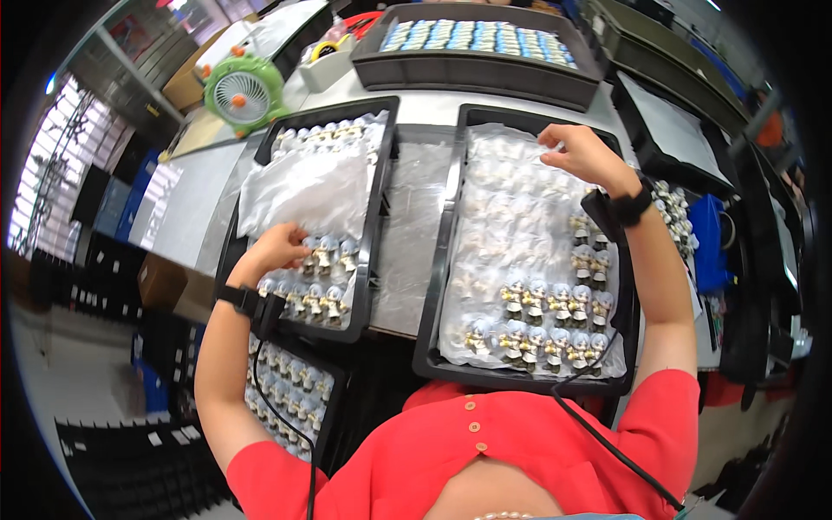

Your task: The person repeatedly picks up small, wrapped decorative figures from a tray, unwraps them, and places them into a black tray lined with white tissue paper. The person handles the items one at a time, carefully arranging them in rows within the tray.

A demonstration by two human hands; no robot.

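Note:
Two black trays lie side by side in front of me. The left tray holds rows of small grey-haired figurines and a crumpled clear plastic sheet. My left hand rests on the sheet's lower edge, fingers closed on a figurine just below it. The right tray holds more figurines under a clear plastic sheet. My right hand pinches this sheet near the tray's far edge. Both wrists wear black bands with cables.
A green desk fan stands at the far left. A dark crate of blue-topped pieces sits at the back. Another tray of figurines lies low on my left. Loose figurines and black trays fill the right side.

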